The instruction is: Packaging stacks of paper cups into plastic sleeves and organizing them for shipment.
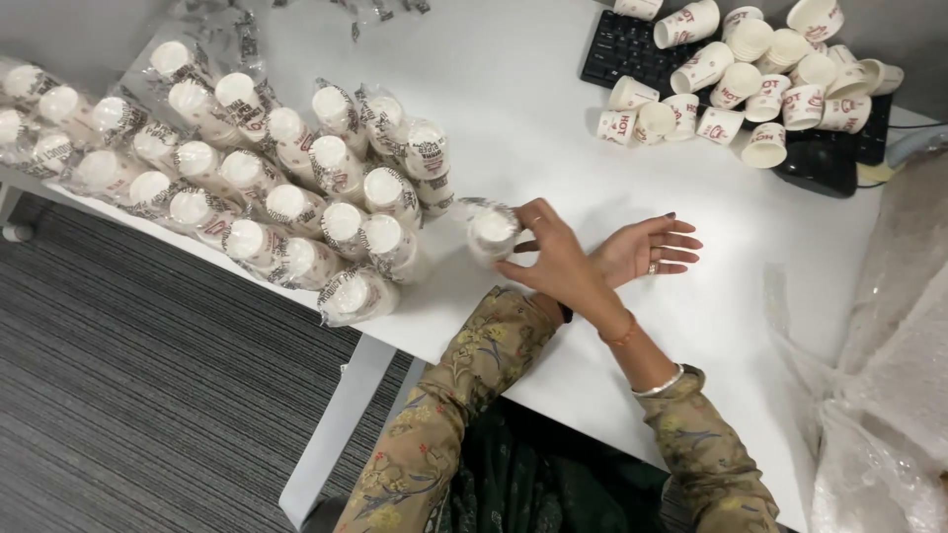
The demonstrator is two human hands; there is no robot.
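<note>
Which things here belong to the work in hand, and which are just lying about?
In hand: wrapped cup stack, held by the right hand; left hand, open and empty; pile of wrapped stacks; loose paper cups.
Lying about: black keyboard; clear plastic bag.

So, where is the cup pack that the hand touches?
Head view, left of centre on the table: the cup pack is gripped by the right hand, just right of the pile of wrapped packs.
</note>
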